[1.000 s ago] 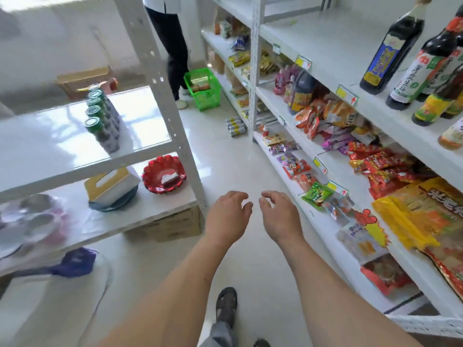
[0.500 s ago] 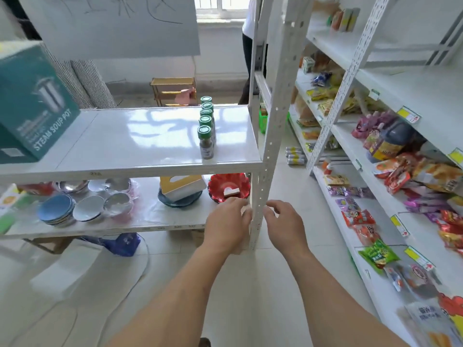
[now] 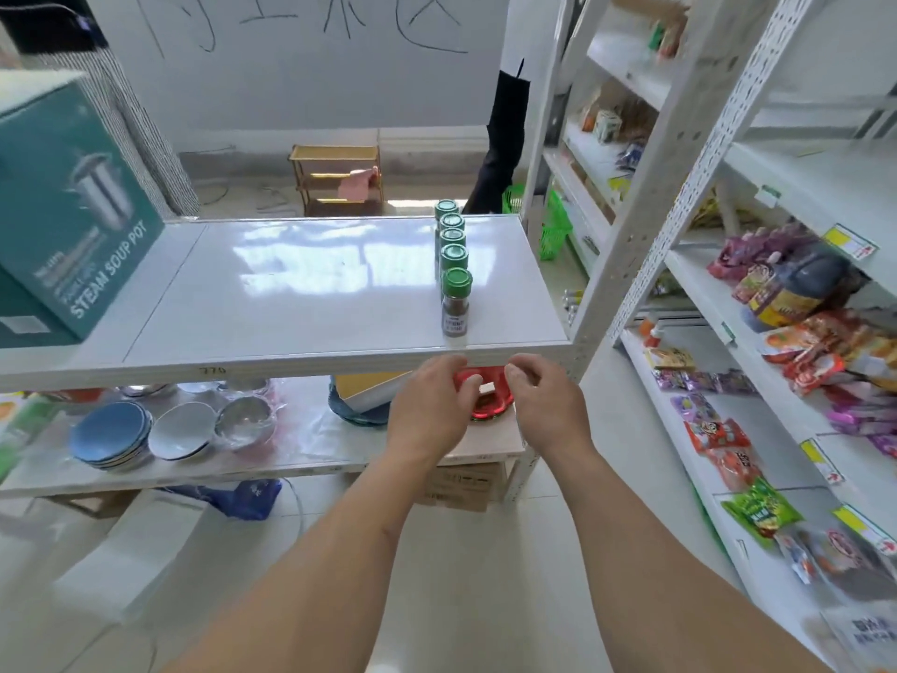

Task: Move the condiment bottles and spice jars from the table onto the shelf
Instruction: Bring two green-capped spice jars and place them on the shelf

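Reaching forward side by side below the shelf's front edge [image 3: 291, 364], left hand [image 3: 427, 415] and right hand [image 3: 546, 408] hang loosely curled, holding nothing; five green-capped spice jars [image 3: 455, 303] line its right end.

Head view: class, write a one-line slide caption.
Both empty hands, left hand and right hand, reach toward five green-capped spice jars.

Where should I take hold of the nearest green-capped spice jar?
Take the front spice jar round its glass body below the green cap, coming from the open front edge. It stands upright, first in a single-file row, so its sides are free and only its back is crowded.
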